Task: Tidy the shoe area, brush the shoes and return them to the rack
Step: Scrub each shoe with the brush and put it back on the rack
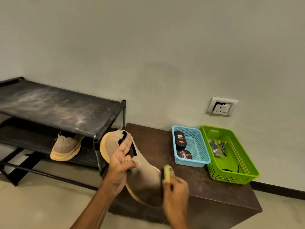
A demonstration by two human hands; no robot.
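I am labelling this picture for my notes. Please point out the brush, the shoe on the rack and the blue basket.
brush (168, 173): head view, on its yellow back.
shoe on the rack (65, 144): head view, on its beige upper.
blue basket (191, 163): head view, on its front wall.

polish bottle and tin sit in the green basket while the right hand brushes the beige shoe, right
Wrong basket: the head view shows the polish bottle and tin in the blue basket, beside the green basket. The right hand does brush the beige shoe, with the yellow brush.
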